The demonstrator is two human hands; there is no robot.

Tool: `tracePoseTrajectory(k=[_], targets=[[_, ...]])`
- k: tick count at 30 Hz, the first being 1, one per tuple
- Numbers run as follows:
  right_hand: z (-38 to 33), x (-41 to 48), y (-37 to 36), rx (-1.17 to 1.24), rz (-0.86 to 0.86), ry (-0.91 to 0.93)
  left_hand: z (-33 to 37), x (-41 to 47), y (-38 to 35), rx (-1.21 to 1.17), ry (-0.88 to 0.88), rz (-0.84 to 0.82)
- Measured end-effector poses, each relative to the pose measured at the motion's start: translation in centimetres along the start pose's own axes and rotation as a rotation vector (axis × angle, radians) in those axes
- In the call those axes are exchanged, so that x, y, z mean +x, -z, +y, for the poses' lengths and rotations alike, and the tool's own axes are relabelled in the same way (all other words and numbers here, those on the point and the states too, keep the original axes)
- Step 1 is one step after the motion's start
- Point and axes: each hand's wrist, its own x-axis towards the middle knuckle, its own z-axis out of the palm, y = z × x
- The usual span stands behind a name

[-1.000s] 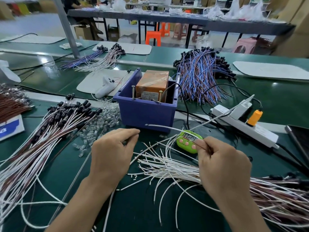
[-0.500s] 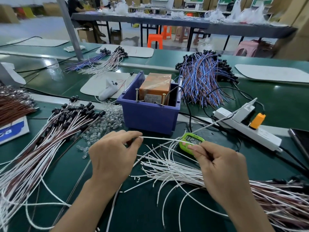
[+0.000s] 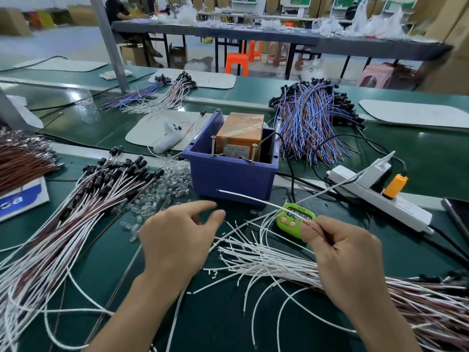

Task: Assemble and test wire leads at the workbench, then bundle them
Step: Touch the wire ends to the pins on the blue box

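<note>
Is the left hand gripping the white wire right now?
No, the left hand is open and clear of the wire, which only the right hand pinches.

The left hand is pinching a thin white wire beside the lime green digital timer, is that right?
Not quite: the right hand pinches the thin white wire beside the lime green digital timer; the left hand holds nothing. The head view shows it.

Pale glossy floor (image 3: 63, 44) | grey steel post (image 3: 109, 44) up left | long dark table (image 3: 279, 38) across the back, plastic bags (image 3: 380, 26) piled on top | orange stool (image 3: 236, 63) and pink stool (image 3: 375, 76) showing below it | cardboard boxes (image 3: 446, 47) stacked right
</note>
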Motion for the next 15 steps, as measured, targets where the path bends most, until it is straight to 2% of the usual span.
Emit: tracePoseTrajectory(k=[4, 6, 11, 15], targets=[[-0.4, -0.3, -0.3, 0.034, -0.029, 0.004, 1.1, -0.6, -0.5, -0.625, 0.126, -0.472], [-0.8, -0.4, -0.6, 0.041, -0.068, 0.02, 2.0, -1.0, -0.9, -0.912, 0.221, -0.596], [-2.1, -0.9, -1.0, 0.015, -0.333, 0.047, 2.9, -0.8, -0.5, -1.174, 0.418, -0.603], [-3.3, 0.1, 0.6, 0.069, -0.412, 0.034, 2.8, -0.5, -0.1, -1.163, 0.451, -0.464]])
